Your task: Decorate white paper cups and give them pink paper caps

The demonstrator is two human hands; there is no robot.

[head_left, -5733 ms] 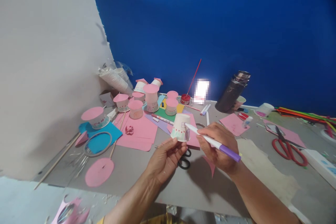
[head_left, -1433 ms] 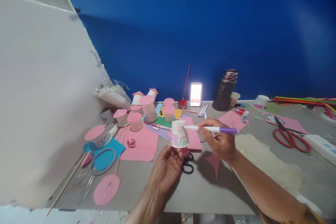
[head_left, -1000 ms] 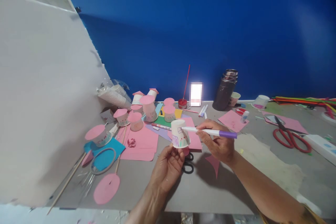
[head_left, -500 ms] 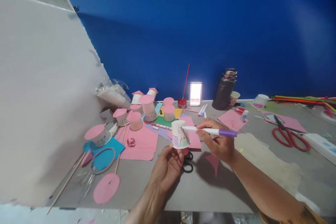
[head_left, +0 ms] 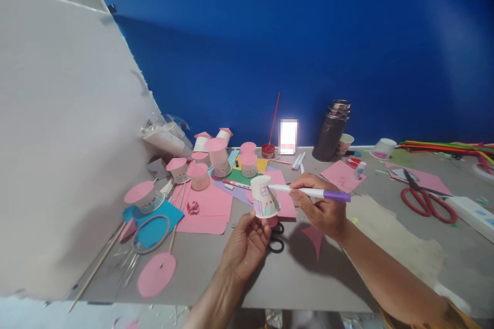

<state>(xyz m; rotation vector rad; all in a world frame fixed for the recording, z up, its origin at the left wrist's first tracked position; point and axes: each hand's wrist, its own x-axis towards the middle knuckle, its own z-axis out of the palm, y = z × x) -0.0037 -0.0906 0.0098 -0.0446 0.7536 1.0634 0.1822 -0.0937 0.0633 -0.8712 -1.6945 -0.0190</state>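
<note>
A white paper cup (head_left: 264,200), turned upside down, is held near its lower rim by my left hand (head_left: 247,244). Purple drawings, one a small window with crossed panes, and red and green flower marks cover its side. My right hand (head_left: 322,205) grips a white marker with a purple end (head_left: 309,192), its tip at the cup's side by the window. Beneath the cup, black-handled scissors (head_left: 277,244) lie on the table, their blades hidden by my left hand. A pointed scrap of pink paper (head_left: 314,239) lies below my right hand.
Several cups with pink paper tops (head_left: 218,157) stand at the left behind pink sheets (head_left: 206,211). Stacked paper cups (head_left: 165,139) lean by the grey wall. A dark thermos (head_left: 332,131) stands at the back; red-handled scissors (head_left: 428,203) lie at the right.
A cross of lines now shows inside the drawn window on the cup. The marker tip has shifted slightly right, and both hands hold nearly the same place.
</note>
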